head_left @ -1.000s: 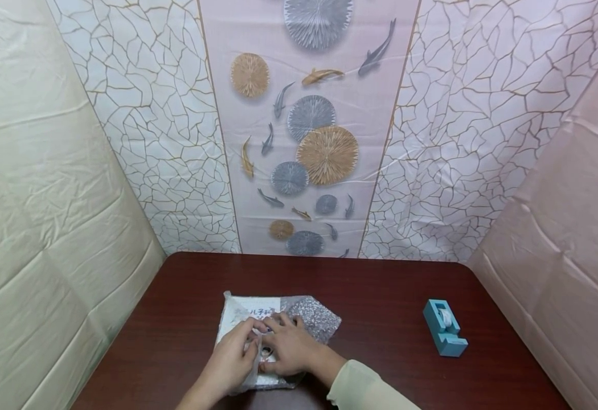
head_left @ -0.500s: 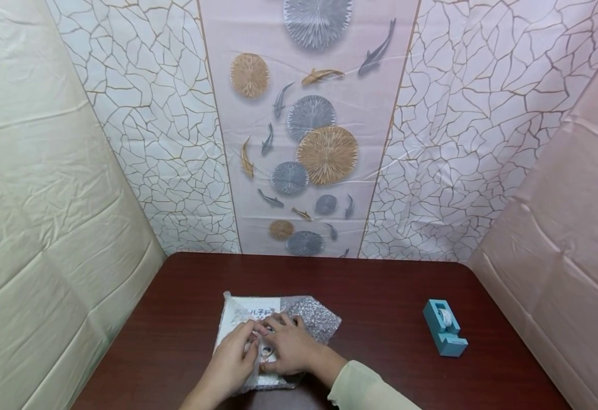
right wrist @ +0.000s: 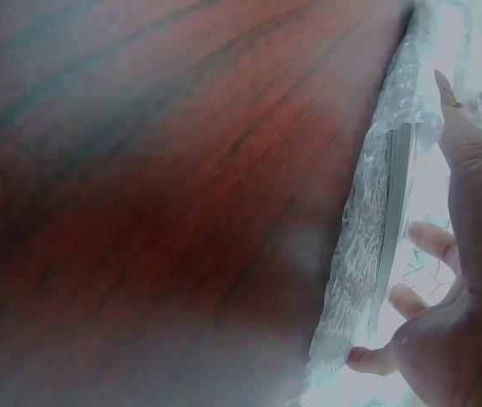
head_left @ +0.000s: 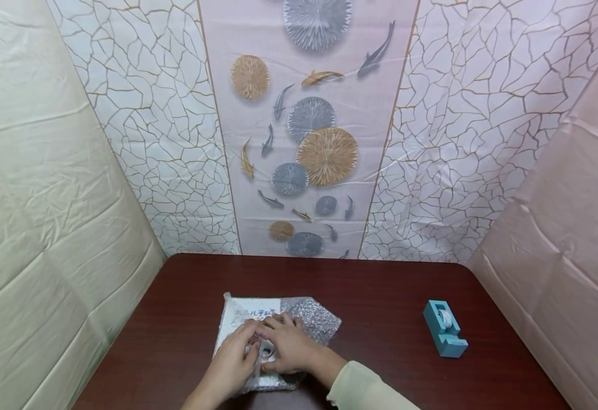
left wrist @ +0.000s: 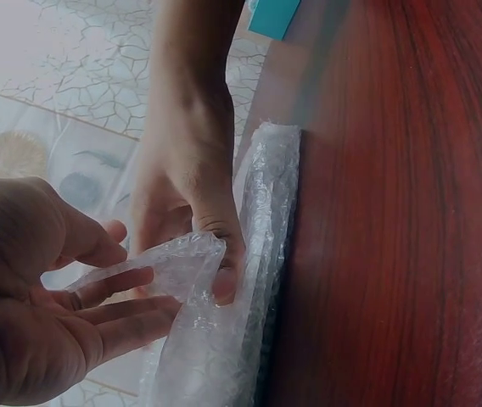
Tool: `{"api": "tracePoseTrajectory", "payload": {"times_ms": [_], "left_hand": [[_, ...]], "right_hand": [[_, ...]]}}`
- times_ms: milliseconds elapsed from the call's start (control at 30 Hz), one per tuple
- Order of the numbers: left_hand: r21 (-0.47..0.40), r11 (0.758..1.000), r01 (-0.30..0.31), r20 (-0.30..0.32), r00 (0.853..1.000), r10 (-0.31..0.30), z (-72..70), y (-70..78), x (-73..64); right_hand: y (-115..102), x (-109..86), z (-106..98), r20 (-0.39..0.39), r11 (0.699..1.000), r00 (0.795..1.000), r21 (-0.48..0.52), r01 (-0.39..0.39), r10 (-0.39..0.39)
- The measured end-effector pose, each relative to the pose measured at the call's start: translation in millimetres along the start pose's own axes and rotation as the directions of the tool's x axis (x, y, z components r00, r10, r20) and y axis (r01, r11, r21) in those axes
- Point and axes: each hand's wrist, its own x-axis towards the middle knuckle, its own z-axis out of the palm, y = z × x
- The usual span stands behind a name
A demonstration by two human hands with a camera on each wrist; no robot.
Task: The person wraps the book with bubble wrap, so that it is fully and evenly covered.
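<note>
Nudging the left hand (head_left: 231,360) slightly toward the right hand (head_left: 293,346) since the earlier frame; pinching wrap (left wrist: 186,264) with the left, seemingly keeping it lifted; spreading the right over the book (head_left: 262,306) on the surface (head_left: 376,302), apparently steadying it.

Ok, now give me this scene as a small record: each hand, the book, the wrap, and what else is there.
Left hand: pinches the bubble wrap
Right hand: rests on the book
Book: lying flat, white cover, blue writing
Bubble wrap: partly over the book, spreading past its right side
Table: dark red-brown
Tape dispenser: blue, farther right, untouched
</note>
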Motion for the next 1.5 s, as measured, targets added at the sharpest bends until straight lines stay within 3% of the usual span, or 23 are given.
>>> {"api": "tracePoseTrajectory", "payload": {"times_ms": [367,567,833,1000,1233,1500], "left_hand": [[-0.006,1.000,0.004,0.076,0.997,-0.003,2.6,-0.7,1.1],[-0.066,0.998,0.013,0.198,0.980,0.000,3.2,-0.3,-0.5],[-0.047,0.999,-0.025,0.254,0.967,0.036,4.0,0.7,-3.2],[-0.057,0.998,0.006,0.335,0.942,0.014,2.5,-1.8,-4.8],[-0.103,0.990,0.099,0.458,0.888,-0.041,0.3,0.1,-4.2],[-0.098,0.992,0.083,0.502,0.864,-0.022,-6.1,-2.1,-2.9]], "right_hand": [[3.3,0.3,1.8,0.002,1.000,1.000,0.021,0.001,-0.001],[8.0,0.1,0.1,0.027,0.999,1.000,0.046,0.004,-0.005],[12.1,-1.5,-7.5,0.071,0.996,0.997,0.091,0.018,-0.025],[16.0,-3.4,-9.5,0.111,0.994,0.992,0.094,0.048,-0.059],[20.7,-2.6,-14.1,0.153,0.986,0.982,0.144,0.087,-0.109],[19.2,-4.1,-17.2,0.163,0.985,0.981,0.149,0.083,-0.107]]}}
